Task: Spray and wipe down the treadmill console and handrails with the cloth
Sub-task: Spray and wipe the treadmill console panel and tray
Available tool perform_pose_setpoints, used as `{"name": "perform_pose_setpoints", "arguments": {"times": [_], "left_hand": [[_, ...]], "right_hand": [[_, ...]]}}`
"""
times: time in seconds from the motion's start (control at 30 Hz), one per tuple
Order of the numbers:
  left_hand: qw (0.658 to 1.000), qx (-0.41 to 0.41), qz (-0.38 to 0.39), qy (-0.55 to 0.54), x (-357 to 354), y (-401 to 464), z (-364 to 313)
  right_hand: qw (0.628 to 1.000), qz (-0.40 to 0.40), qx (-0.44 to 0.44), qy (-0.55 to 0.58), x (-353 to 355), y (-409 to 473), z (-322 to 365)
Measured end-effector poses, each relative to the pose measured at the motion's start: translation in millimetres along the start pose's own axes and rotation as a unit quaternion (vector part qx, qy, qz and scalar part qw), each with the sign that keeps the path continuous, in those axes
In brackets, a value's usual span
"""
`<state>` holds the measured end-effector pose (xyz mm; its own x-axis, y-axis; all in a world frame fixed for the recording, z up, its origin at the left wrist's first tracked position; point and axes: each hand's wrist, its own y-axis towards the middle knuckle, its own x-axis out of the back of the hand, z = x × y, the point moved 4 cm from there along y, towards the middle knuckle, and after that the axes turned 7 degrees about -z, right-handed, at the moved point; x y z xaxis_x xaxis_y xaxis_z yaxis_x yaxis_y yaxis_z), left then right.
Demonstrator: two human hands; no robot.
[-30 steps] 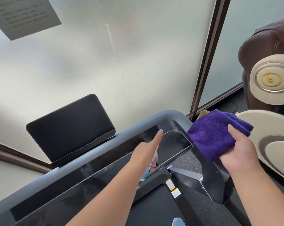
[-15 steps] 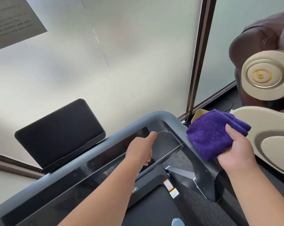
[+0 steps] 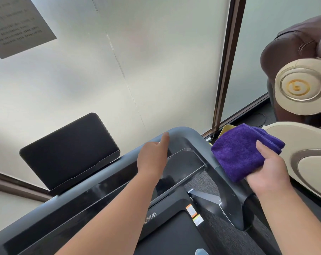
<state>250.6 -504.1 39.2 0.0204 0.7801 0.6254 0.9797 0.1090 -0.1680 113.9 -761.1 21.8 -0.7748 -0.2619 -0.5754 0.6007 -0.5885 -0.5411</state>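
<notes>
The treadmill's grey handrail (image 3: 187,134) curves round a glossy black console panel (image 3: 185,166), and a dark screen (image 3: 69,150) stands at the back left. My left hand (image 3: 152,159) hovers over the panel with its forefinger stretched toward the rail's far corner. Its other fingers curl underneath, where the spray bottle it held a second ago is hidden. My right hand (image 3: 268,173) grips a folded purple cloth (image 3: 242,151) held against the right bend of the handrail.
A frosted glass wall with a brown post (image 3: 228,67) stands right behind the treadmill, with a paper notice (image 3: 17,24) on it. A beige and brown massage chair (image 3: 301,87) crowds the right side. The treadmill belt (image 3: 172,234) lies below.
My left hand has moved forward toward the rail's far corner, and the bottle seen below it a second ago is now covered. The right hand with the cloth stays put.
</notes>
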Motion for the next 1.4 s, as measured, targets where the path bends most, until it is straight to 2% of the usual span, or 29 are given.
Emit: {"name": "perform_pose_setpoints", "arguments": {"times": [0.27, 0.37, 0.47, 0.63, 0.73, 0.83, 0.9, 0.93, 1.0, 1.03, 1.07, 1.2, 1.3, 1.4], "left_hand": [[0.997, 0.03, 0.015, -0.065, 1, -1, -7], [0.991, 0.065, 0.005, -0.119, 2, -1, -3], [0.989, 0.072, -0.013, -0.127, 6, -2, 8], [0.975, 0.111, -0.031, -0.189, 12, -5, 34], [0.971, 0.133, -0.034, -0.197, 14, -9, 44], [0.967, 0.148, -0.033, -0.203, 15, -13, 53], [0.968, 0.147, -0.031, -0.203, 16, -15, 57], [0.969, 0.144, -0.031, -0.199, 17, -15, 59], [0.969, 0.144, -0.035, -0.196, 19, -15, 65], [0.968, 0.147, -0.039, -0.198, 21, -15, 69], [0.967, 0.153, -0.044, -0.2, 22, -15, 73], [0.961, 0.175, -0.051, -0.206, 26, -15, 92], [0.958, 0.185, -0.051, -0.213, 29, -15, 103], [0.957, 0.183, -0.048, -0.219, 34, -15, 113]], "right_hand": [[1.0, 0.001, -0.006, -0.013, 7, 6, -7], [1.0, 0.01, -0.004, -0.028, 7, 7, -9], [0.999, 0.024, 0.013, -0.047, 1, 11, -8], [0.987, 0.053, 0.087, -0.121, -29, 16, -9], [0.958, 0.075, 0.176, -0.212, -56, 18, -19], [0.886, 0.131, 0.272, -0.353, -81, 35, -42], [0.795, 0.211, 0.321, -0.469, -97, 52, -69], [0.718, 0.246, 0.344, -0.554, -104, 62, -84], [0.519, 0.239, 0.362, -0.737, -111, 79, -111], [0.449, 0.218, 0.359, -0.789, -113, 84, -119], [0.41, 0.201, 0.361, -0.813, -114, 87, -125], [0.345, 0.165, 0.427, -0.819, -116, 80, -142], [0.35, 0.172, 0.44, -0.809, -125, 71, -161], [0.374, 0.208, 0.439, -0.79, -137, 55, -189]]}}
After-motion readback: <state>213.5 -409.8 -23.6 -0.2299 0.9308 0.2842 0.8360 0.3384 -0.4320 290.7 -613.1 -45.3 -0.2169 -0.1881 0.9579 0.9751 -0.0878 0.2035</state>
